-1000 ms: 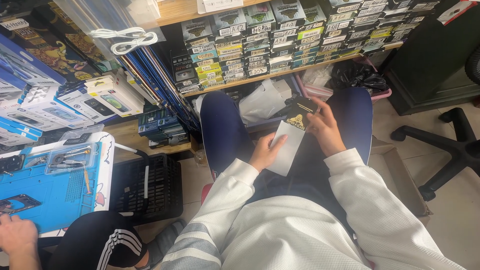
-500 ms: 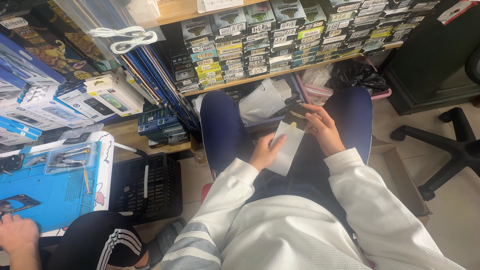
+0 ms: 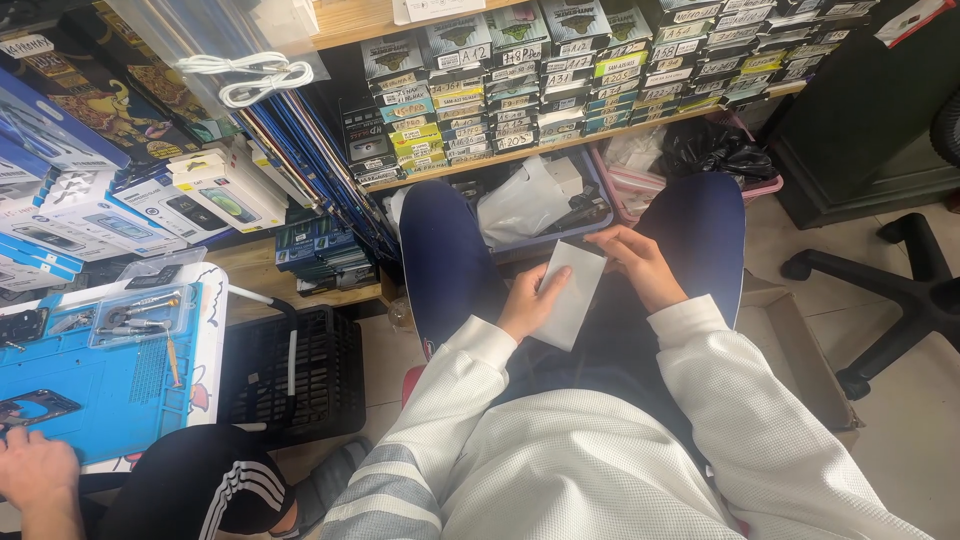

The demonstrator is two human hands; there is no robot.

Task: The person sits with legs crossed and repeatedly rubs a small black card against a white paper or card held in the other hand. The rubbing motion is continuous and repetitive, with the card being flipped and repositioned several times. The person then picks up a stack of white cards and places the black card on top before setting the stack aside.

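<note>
**White sleeve held in both hands over the lap, shelving beyond**

Nearest: the person's cream knit sleeves with grey stripes, reaching forward over dark blue trousers (image 3: 445, 255), knees apart.

Left hand (image 3: 525, 305): fingers curled round the lower left edge of a flat white packet (image 3: 570, 295), thumb laid on its face.

Right hand (image 3: 640, 265): fingers closed narrowly on the packet's upper right corner, pinching it. The packet is a plain white rectangle, tilted, held between the knees above the lap and touching both hands.

Lower left: a co-worker's hand (image 3: 35, 470) rests on a blue work mat (image 3: 110, 390); whether it grips anything cannot be told. A dark knee with white stripes (image 3: 205, 480) lies beside it. On the mat stands a clear tray of small tools (image 3: 140, 315).

Floor, between the two people: a black plastic crate (image 3: 290, 375).

Right: a flattened cardboard box (image 3: 800, 350) by the right knee; past it, the base of a black swivel chair (image 3: 890, 290).

Beyond the knees: a lilac basket (image 3: 590, 200) holding a white plastic bag (image 3: 520, 200), and next to it a pink basket (image 3: 640, 185) with a black bag (image 3: 715, 150).

Farthest: a wooden shelf (image 3: 560, 145) packed with rows of small labelled boxes (image 3: 560, 70). To the left, upright blue folders (image 3: 300, 150), white device boxes (image 3: 210, 195) and a coiled white cable (image 3: 245, 75).
</note>
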